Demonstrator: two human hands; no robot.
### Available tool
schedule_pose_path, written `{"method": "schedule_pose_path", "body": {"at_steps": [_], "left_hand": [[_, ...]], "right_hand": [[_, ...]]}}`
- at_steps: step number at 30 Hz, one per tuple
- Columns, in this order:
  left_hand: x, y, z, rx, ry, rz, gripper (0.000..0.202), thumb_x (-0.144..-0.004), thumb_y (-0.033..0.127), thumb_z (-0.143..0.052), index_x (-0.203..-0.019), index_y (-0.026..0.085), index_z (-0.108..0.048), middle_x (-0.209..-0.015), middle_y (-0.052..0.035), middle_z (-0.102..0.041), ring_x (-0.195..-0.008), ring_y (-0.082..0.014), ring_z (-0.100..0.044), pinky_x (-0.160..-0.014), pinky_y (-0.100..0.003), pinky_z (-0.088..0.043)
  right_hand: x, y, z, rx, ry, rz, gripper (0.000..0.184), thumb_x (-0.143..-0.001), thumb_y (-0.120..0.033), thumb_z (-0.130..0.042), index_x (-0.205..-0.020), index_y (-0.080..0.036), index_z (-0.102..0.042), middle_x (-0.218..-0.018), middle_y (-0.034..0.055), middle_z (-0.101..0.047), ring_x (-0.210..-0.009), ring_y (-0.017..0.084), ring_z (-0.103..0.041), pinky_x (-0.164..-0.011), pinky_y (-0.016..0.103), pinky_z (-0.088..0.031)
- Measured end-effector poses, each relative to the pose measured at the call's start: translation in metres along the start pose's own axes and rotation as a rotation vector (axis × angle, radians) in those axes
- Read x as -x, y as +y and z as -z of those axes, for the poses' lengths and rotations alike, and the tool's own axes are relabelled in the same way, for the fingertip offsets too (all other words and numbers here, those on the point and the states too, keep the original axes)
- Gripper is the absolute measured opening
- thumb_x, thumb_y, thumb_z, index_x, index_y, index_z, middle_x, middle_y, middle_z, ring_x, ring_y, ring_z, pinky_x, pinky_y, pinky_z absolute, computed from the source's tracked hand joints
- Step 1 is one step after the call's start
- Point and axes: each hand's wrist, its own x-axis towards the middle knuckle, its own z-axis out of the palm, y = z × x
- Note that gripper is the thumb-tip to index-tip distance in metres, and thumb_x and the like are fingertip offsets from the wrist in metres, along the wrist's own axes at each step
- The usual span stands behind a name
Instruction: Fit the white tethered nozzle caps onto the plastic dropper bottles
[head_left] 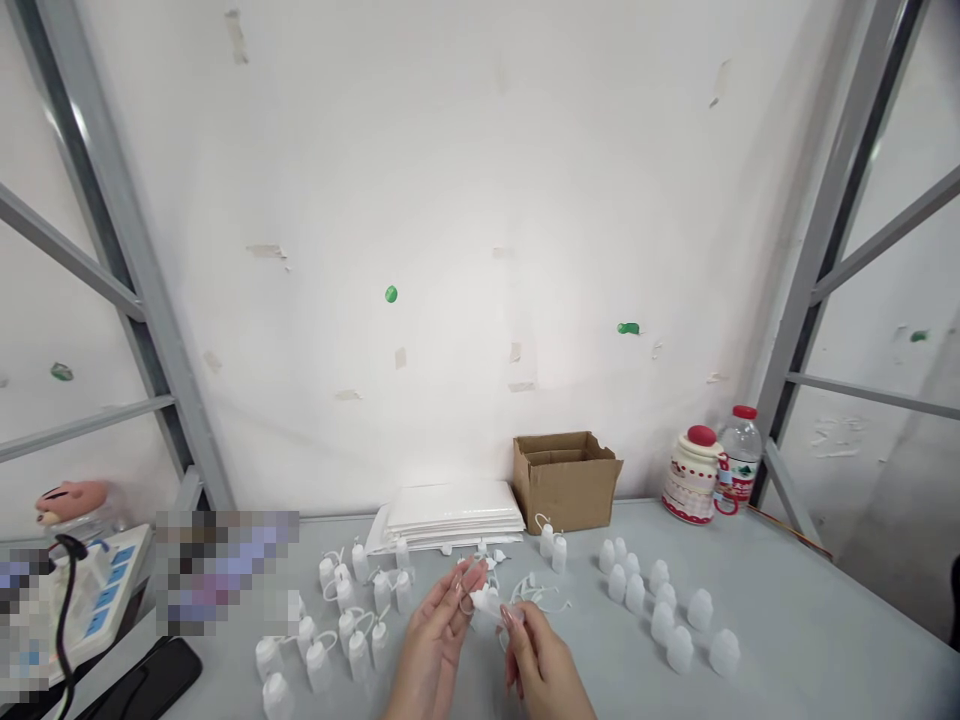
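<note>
My left hand (437, 632) and my right hand (541, 655) meet low in the middle, over the table. Between them is a small white squeeze bottle (489, 603), tilted sideways. Its body is in the fingers of my right hand, while my left fingers close around the white cap end, where a thin strap loops. Just beyond lie several loose white caps with straps (541, 592). Left of my hands stand several small bottles with strapped caps (358, 655). On the right are several translucent bottles (663, 620) with no straps showing.
A cardboard box (574, 495) and a stack of white sheets (457, 508) sit by the wall. A red-lidded jar (690, 480) and a water bottle (741, 450) stand back right. A black phone (150, 682) and a white power strip (105, 590) lie left.
</note>
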Motion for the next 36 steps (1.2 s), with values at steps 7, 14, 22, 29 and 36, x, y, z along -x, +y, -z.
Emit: {"method": "schedule_pose_path", "body": {"at_steps": [7,14,22,29,36], "left_hand": [[0.0020,-0.0013,-0.0027,0.028,0.039,0.030,0.020,-0.079,0.008,-0.051,-0.089,0.014,-0.067,-0.105,-0.0107,-0.069,-0.107,-0.0202,-0.058,-0.100,-0.033,-0.039],[-0.0018,-0.0013,-0.0017,0.091,0.084,0.021,0.021,-0.080,0.004,-0.050,-0.093,0.013,-0.064,-0.109,-0.0089,-0.067,-0.101,-0.0176,-0.061,-0.078,-0.023,-0.055],[-0.0013,-0.0015,-0.0046,0.125,0.102,0.058,0.019,-0.081,0.004,-0.048,-0.090,0.009,-0.064,-0.103,-0.0114,-0.070,-0.094,-0.0171,-0.065,-0.072,-0.022,-0.057],[0.0006,0.0006,-0.0063,0.140,0.111,0.068,0.019,-0.081,0.003,-0.047,-0.091,0.008,-0.063,-0.103,-0.0116,-0.070,-0.093,-0.0166,-0.066,-0.070,-0.021,-0.057],[0.0015,0.0019,-0.0073,0.129,0.120,0.079,0.018,-0.082,0.004,-0.047,-0.091,0.008,-0.063,-0.104,-0.0115,-0.070,-0.092,-0.0167,-0.066,-0.069,-0.022,-0.057]], "right_hand": [[-0.0008,0.0039,-0.0013,0.086,-0.007,0.020,0.054,-0.076,-0.072,-0.024,-0.072,-0.023,-0.044,-0.048,-0.0035,-0.045,-0.047,0.015,-0.045,-0.053,0.027,-0.036],[0.0015,0.0000,-0.0038,0.040,0.064,0.058,0.046,-0.082,-0.063,-0.026,-0.071,-0.023,-0.044,-0.047,-0.0056,-0.044,-0.043,0.013,-0.040,-0.047,0.024,-0.034],[0.0008,0.0027,-0.0016,0.103,0.063,0.103,0.042,-0.084,-0.059,-0.026,-0.069,-0.023,-0.042,-0.046,-0.0057,-0.045,-0.043,0.013,-0.043,-0.048,0.023,-0.035],[0.0019,0.0007,-0.0003,0.197,0.083,0.121,0.043,-0.085,-0.057,-0.025,-0.071,-0.022,-0.046,-0.047,-0.0041,-0.048,-0.050,0.016,-0.048,-0.057,0.025,-0.038],[0.0013,0.0045,-0.0014,0.279,0.160,0.176,0.043,-0.086,-0.056,-0.028,-0.068,-0.023,-0.049,-0.049,-0.0016,-0.053,-0.061,0.018,-0.052,-0.061,0.025,-0.038]]}}
